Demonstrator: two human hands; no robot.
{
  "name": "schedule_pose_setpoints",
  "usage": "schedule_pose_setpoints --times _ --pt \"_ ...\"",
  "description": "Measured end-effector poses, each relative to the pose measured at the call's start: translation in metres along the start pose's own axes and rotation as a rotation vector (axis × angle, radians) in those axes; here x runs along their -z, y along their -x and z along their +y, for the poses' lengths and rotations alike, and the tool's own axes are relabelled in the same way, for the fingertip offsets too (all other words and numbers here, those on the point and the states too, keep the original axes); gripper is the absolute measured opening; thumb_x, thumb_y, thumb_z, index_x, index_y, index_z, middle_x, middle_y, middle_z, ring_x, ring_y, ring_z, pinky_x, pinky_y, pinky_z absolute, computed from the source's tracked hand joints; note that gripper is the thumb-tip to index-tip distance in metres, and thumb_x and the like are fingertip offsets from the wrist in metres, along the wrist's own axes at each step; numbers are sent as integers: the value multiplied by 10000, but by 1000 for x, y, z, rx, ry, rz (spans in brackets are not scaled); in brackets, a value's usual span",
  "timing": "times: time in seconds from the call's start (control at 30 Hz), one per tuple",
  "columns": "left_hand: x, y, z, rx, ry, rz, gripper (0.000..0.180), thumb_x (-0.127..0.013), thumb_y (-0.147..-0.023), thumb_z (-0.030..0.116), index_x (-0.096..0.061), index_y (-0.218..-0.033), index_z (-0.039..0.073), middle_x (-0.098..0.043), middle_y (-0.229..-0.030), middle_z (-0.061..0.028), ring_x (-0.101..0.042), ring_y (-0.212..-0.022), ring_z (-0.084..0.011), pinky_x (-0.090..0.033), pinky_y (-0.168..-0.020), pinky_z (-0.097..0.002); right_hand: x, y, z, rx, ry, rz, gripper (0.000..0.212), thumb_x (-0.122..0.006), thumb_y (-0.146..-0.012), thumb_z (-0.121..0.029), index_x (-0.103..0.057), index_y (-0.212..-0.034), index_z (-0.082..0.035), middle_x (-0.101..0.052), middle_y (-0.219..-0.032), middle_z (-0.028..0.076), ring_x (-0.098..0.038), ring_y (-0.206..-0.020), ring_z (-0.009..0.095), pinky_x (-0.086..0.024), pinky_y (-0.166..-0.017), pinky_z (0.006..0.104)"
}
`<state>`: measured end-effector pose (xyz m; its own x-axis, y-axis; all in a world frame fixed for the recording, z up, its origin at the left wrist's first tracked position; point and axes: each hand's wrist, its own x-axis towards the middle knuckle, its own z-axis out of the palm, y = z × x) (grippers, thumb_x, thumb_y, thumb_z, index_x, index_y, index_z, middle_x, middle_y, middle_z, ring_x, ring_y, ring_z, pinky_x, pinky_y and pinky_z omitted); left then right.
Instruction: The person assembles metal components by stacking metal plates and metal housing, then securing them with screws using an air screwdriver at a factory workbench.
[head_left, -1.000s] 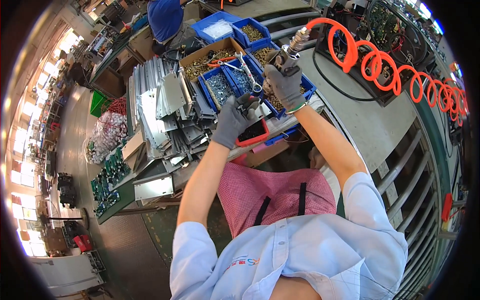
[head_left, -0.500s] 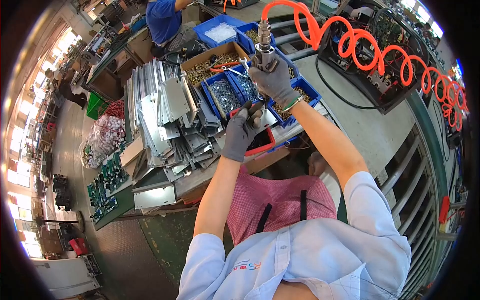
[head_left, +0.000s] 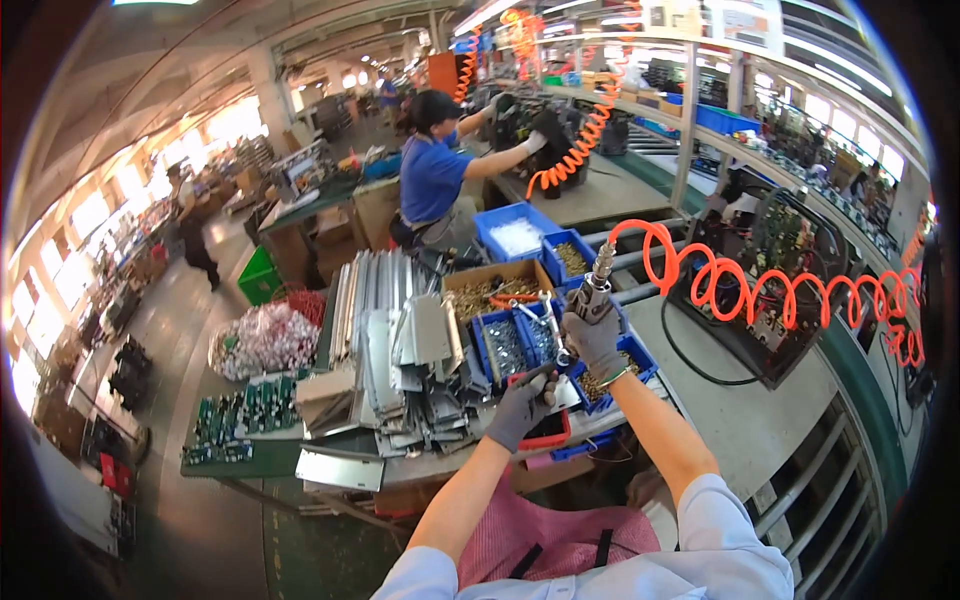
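Note:
My right hand (head_left: 597, 340), in a grey glove, grips a pneumatic screwdriver (head_left: 596, 290) held upright, with an orange coiled air hose (head_left: 760, 285) running from its top off to the right. My left hand (head_left: 520, 405), also gloved, is pinched just below the tool's tip, over a red tray (head_left: 545, 437); what it holds is too small to see. Blue bins (head_left: 505, 345) of small metal parts and a cardboard box of screws (head_left: 487, 290) lie right behind both hands.
Stacked grey metal brackets (head_left: 400, 350) fill the bench to the left, with green circuit boards (head_left: 240, 410) and bagged parts (head_left: 262, 338) beyond. A dark chassis (head_left: 770, 300) sits on the conveyor to the right. Another person in blue (head_left: 435, 175) works at the far bench.
The view has tilted up toward the room. My right hand has raised the screwdriver more upright, and my left hand stays close beneath its tip.

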<state>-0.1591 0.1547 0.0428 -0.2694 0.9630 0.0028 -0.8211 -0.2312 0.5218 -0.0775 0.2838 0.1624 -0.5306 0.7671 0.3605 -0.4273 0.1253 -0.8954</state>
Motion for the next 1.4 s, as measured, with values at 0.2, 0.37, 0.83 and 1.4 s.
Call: schedule_pose_setpoints --times 0.2,0.37,0.83,1.4 --pt "-1 -12 9 39 24 -25 271 -571 -928 129 -560 -1168 4 -601 -948 -61 -575 -739 -103 -502 -608 -216 1 19 -46 311 -342 -6 217 -621 -748 6 -603 -963 -10 -566 -821 9 -518 -726 67 -438 -622 222" --pt "-63 44 -9 182 -145 121 274 -569 -936 318 -563 -1011 55 -553 -749 0 -489 -552 -59 -390 -432 -172 45 110 -68 224 -7 -170 357 -526 -779 55 -491 -1109 -77 -576 -909 107 -580 -818 181 -506 -657 313" --pt "-7 254 -132 693 619 93 502 -463 -950 477 -472 -1234 63 -606 -1027 -114 -574 -821 -189 -474 -574 -269 59 328 -76 -75 -374 67 390 -555 -751 76 -495 -1114 -54 -569 -952 86 -588 -859 164 -509 -734 309" --pt "-65 275 -153 530 245 284 287 -497 -972 313 -520 -1000 28 -482 -804 -3 -422 -603 -44 -370 -457 -131 62 353 -90 387 76 -204 441 -604 -779 -75 -425 -1176 -4 -620 -820 162 -591 -604 169 -499 -536 262"
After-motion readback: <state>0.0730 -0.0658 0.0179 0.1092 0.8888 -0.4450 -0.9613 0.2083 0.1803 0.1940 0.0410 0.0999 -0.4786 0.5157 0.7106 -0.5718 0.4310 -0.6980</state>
